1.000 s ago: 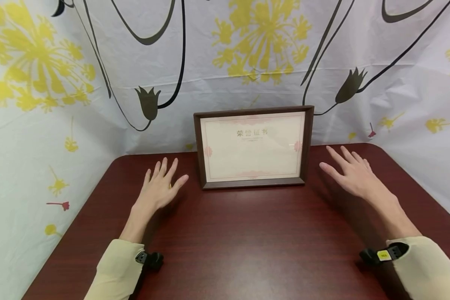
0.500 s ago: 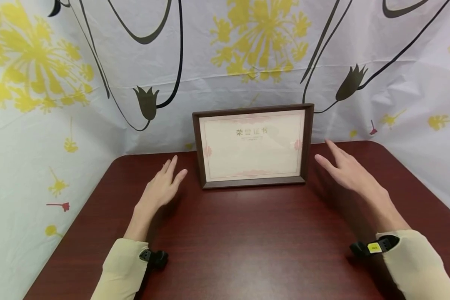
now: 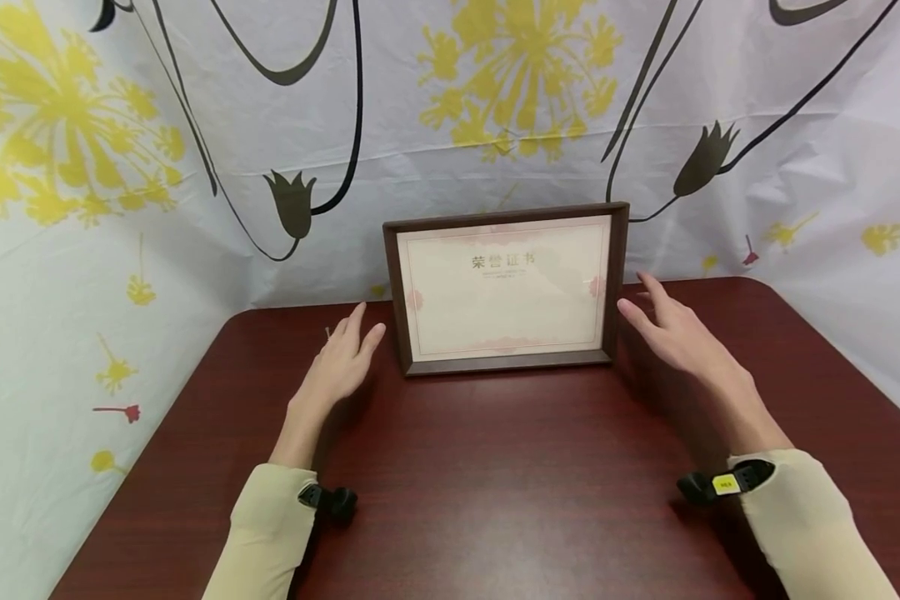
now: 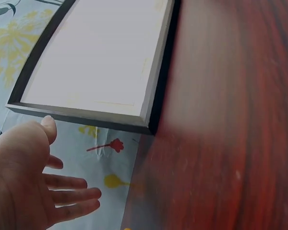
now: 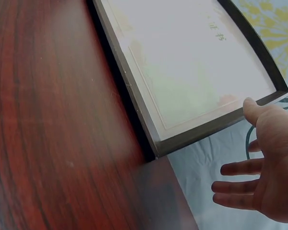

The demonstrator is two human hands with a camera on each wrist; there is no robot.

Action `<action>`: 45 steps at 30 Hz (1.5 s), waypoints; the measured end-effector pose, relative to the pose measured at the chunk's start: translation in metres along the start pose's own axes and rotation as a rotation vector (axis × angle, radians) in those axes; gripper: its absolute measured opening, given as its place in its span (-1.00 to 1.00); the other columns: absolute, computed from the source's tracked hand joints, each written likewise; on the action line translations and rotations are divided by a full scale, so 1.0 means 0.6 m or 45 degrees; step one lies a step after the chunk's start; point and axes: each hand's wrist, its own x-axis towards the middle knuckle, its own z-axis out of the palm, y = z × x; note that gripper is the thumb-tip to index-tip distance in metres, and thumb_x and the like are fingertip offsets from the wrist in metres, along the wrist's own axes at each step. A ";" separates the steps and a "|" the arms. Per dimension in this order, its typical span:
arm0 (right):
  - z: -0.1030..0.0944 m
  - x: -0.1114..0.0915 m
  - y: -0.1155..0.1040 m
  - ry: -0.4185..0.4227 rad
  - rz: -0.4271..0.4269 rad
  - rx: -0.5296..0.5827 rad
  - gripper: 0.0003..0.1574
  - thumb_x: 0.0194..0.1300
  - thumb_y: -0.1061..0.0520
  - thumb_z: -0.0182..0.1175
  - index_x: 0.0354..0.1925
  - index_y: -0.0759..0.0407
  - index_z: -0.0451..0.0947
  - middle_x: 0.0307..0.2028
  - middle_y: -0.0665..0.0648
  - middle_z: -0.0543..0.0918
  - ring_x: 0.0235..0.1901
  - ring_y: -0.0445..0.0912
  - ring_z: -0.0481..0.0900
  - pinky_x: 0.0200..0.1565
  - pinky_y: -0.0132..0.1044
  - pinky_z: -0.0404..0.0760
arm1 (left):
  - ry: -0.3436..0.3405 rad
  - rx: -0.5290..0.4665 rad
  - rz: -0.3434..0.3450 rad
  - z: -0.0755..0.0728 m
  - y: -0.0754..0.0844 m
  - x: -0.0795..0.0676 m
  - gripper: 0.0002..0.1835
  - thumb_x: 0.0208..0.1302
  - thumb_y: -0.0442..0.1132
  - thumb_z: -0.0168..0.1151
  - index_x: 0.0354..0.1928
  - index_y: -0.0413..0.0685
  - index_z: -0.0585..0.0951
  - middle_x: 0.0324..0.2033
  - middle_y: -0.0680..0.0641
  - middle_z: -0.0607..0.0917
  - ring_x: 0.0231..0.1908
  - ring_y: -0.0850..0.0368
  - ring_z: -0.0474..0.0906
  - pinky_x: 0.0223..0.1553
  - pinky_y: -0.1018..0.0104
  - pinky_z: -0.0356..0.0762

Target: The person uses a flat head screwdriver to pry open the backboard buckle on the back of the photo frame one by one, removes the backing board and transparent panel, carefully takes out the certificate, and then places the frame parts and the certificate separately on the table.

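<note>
The picture frame (image 3: 507, 363) stands on its long edge at the back of the worktop (image 3: 510, 475), facing you, midway between your two hands. Its rails are dark brown, and inside lies a cream certificate (image 3: 504, 317) with a thin pink border and a line of gold characters near the top. Behind it hangs a white cloth (image 3: 450, 187) printed with yellow flowers and dark stems; you cannot tell whether the frame's back touches it.

Your left hand (image 3: 337, 364) is released and holds nothing. Its fingers reach forward, with the thumb pointing toward the frame's left side; from above, a narrow gap shows between thumb and rail. Your right hand (image 3: 678, 335) is likewise free of any grasp, fingers extended forward and slightly bent. Its thumb tip is right beside the frame's right rail, and whether it touches cannot be told.

Your forearms rest in pale yellow sleeves (image 3: 266, 517), each cuff wearing a strap with a small black device (image 3: 337, 505) on its inner side. The right strap carries a yellow label (image 3: 726, 483). The worktop is dark reddish wood with rounded far corners.
</note>
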 end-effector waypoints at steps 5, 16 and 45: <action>0.008 0.007 -0.005 0.040 -0.050 0.024 -0.08 0.60 -0.19 -0.08 0.58 0.30 -0.15 0.32 0.56 0.35 0.31 0.42 0.31 0.27 0.32 0.21 | 0.017 -0.077 0.043 0.007 0.005 0.014 -0.20 0.58 0.27 -0.31 0.61 -0.09 -0.03 0.51 -0.31 0.15 0.49 -0.25 0.04 0.38 -0.30 0.07; 0.014 0.020 -0.010 0.117 -0.011 0.075 -0.10 0.59 -0.22 -0.07 0.58 0.25 -0.07 0.33 0.57 0.34 0.20 0.44 0.44 0.18 0.33 0.35 | 0.143 -0.199 0.202 0.018 0.019 0.040 -0.34 0.63 0.03 -0.12 0.53 -0.27 0.12 0.29 -0.33 0.49 0.26 -0.31 0.43 0.28 -0.18 0.32; 0.028 0.019 -0.005 0.190 -0.200 0.176 -0.42 0.52 0.27 0.10 0.40 0.30 0.19 -0.10 0.40 0.63 -0.54 -0.01 0.60 -0.41 -0.42 0.47 | 0.152 -0.363 0.190 0.019 0.040 0.043 -0.45 0.52 -0.28 0.13 0.45 -0.30 0.30 0.11 -0.36 0.58 -0.26 -0.14 0.69 -0.15 0.01 0.61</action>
